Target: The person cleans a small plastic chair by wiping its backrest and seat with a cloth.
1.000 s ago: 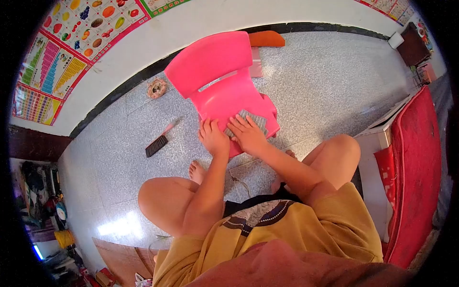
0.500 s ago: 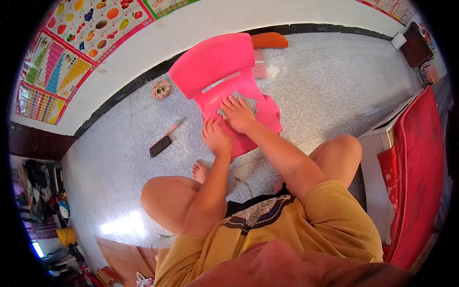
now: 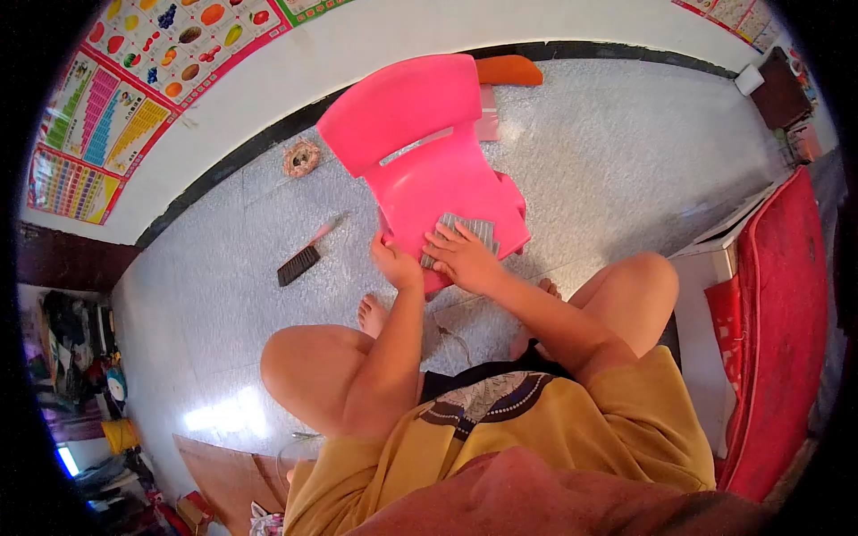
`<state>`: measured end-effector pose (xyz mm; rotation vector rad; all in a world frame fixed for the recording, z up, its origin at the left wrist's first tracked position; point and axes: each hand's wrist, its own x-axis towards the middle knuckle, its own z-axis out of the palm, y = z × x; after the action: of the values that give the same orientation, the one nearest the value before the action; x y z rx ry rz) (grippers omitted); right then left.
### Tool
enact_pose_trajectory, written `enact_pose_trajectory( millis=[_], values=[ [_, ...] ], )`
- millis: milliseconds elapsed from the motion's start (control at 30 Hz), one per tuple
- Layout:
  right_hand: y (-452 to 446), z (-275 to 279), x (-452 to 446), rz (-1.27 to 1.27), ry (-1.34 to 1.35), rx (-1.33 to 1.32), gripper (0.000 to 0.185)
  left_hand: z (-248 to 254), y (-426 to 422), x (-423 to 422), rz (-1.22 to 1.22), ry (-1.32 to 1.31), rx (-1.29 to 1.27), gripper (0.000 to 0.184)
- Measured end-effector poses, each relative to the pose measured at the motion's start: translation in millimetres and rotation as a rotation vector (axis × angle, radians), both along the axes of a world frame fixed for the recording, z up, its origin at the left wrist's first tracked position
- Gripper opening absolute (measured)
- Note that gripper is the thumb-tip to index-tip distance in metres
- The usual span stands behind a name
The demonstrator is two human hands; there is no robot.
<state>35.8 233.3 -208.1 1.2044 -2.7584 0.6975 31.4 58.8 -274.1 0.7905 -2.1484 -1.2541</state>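
A pink plastic chair stands on the floor in front of me, its backrest away from me. My right hand lies with its fingers spread over a grey striped cloth, pressing it flat on the seat near the front edge. At the seat's front left corner, my left hand is closed round the edge of the chair.
A black-bristled brush and a round woven object lie on the floor left of the chair. An orange object is behind it by the wall. A red cushion stands at the right.
My right hand and the cloth went up the seat, then came back toward its front edge. The fingers of my left hand moved from the seat top to the left edge.
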Motion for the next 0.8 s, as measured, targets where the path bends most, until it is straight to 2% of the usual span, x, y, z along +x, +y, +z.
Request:
enact_pose_trajectory(
  millis=[533, 633, 733, 800],
  values=[
    [-63.2, -22.6, -91.9, -0.11, -0.048, -0.056, 0.055, 7.2, 0.5, -3.3, -0.028, 0.018, -0.079, 0.034],
    [-61.1, -24.0, -80.5, -0.187, 0.034, -0.089, 0.056, 9.7, 2.1, -2.3, -0.035, 0.033, -0.041, 0.034],
    [-49.2, -17.4, -54.7, -0.208, 0.005, 0.007, 0.055, 2.3, 1.1, -3.3, -0.025, 0.049, -0.04, 0.035],
    [-36.9, -15.5, -36.1, -0.136, -0.005, -0.018, 0.052, -6.3, -1.8, -3.2, -0.037, 0.05, -0.032, 0.035]
  ],
)
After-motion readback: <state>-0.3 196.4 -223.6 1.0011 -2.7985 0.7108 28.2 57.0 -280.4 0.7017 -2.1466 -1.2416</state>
